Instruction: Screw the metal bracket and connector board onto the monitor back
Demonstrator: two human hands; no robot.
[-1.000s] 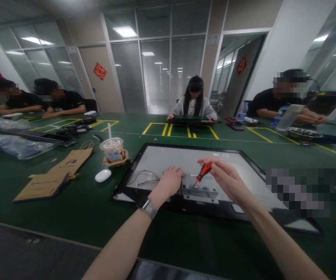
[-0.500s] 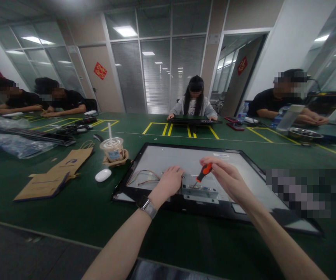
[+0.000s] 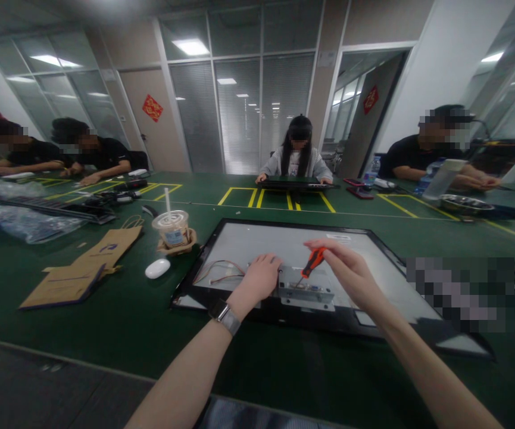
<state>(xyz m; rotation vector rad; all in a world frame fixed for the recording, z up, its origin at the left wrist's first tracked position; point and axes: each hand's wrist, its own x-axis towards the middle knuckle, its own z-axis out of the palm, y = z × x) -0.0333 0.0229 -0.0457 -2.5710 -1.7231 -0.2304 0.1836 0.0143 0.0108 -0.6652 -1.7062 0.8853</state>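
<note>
My right hand (image 3: 344, 265) grips an orange and black screwdriver (image 3: 314, 262) by the top of its handle. The tool leans, its tip down at a row of connectors on a metal bracket (image 3: 311, 297). That bracket lies on the grey back of a black-framed display panel (image 3: 257, 238). My left hand (image 3: 264, 277), with a watch (image 3: 225, 316) at the wrist, lies flat at the bracket's left end, fingers extended; its fingertips are partly hidden. Thin wires (image 3: 221, 271) run over the panel beside it.
Left of the panel are a drink cup (image 3: 172, 229) in a cardboard holder, a white mouse (image 3: 158, 269) and a brown paper bag (image 3: 87, 262). Several people sit around the green table (image 3: 118, 333); the person opposite (image 3: 299, 155) holds a dark panel. A metal bowl (image 3: 467, 204) stands at right.
The screwdriver handle has turned a little in my right hand, and that hand has shifted slightly. My left hand stays in place.
</note>
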